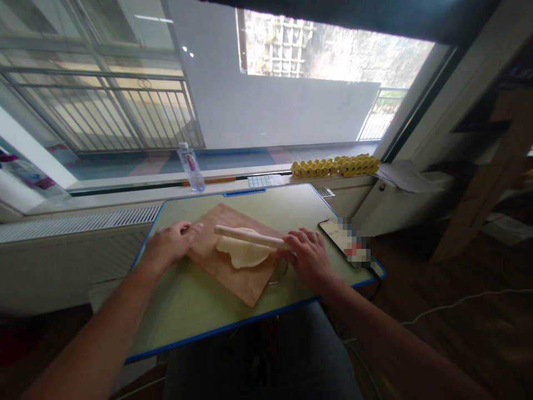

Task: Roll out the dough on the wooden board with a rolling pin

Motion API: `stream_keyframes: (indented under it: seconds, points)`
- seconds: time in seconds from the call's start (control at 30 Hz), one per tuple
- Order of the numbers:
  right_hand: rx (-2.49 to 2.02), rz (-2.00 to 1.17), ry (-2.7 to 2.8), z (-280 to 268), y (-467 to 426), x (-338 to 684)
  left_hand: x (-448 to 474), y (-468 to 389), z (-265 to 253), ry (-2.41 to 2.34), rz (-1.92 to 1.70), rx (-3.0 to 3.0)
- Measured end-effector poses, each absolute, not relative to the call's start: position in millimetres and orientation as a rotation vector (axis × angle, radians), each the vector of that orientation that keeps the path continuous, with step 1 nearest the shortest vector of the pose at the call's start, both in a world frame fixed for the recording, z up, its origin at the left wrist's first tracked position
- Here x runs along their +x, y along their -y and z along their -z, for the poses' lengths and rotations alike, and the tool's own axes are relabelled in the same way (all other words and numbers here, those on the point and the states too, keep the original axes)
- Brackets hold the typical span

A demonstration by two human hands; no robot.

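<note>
My right hand [308, 256] is closed around the right end of a pale rolling pin [250, 236]. The pin lies across a flattened, uneven sheet of dough [245, 255], and its left end points toward my left hand. Under the dough is a wooden board [245, 289], turned diagonally on the table. At the board's left corner my left hand [170, 244] has its fingers curled over the edge, gripping it. The pin hides part of the dough's far side, and my right hand covers the board's right corner.
The small table [179, 322] has a blue rim. A phone [343, 239] with a cable lies at its right edge. On the windowsill are a clear bottle [191, 169] and yellow egg-tray-like pieces [335, 166]. A radiator [83, 222] runs below the window.
</note>
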State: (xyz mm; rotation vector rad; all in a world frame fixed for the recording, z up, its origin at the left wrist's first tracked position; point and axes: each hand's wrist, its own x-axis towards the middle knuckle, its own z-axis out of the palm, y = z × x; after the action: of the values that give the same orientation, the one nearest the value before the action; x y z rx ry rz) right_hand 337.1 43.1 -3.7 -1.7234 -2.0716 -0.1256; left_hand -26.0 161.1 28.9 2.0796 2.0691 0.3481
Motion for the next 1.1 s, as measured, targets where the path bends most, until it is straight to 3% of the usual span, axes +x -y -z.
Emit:
stream_keyframes:
  seconds: [0.27,0.37,0.5,0.6,0.8,1.1]
  points:
    - [-1.554,0.075,2.164,-1.1,-99.0,354.9,-39.6,-87.1,-47.4,-2.386,-0.027,2.130]
    - [-1.493,0.059,2.128,-4.1,-92.7,360.6,-31.0,-86.5,-51.4,-2.425,-0.236,2.223]
    - [-1.439,0.037,2.181,-6.0,-81.2,361.6,5.0,-109.1,-54.9,-1.948,-0.740,2.358]
    - [-1.449,0.022,2.232,-3.3,-80.3,362.2,43.4,-136.0,-55.9,-1.779,-0.872,2.314]
    - [-1.450,-0.061,2.223,2.8,-80.6,382.9,88.2,-163.5,-51.2,-1.773,-0.453,2.356]
    - [-1.729,-0.063,2.125,-8.8,-68.7,368.5,97.6,-94.3,-33.1,-1.602,-0.325,2.555]
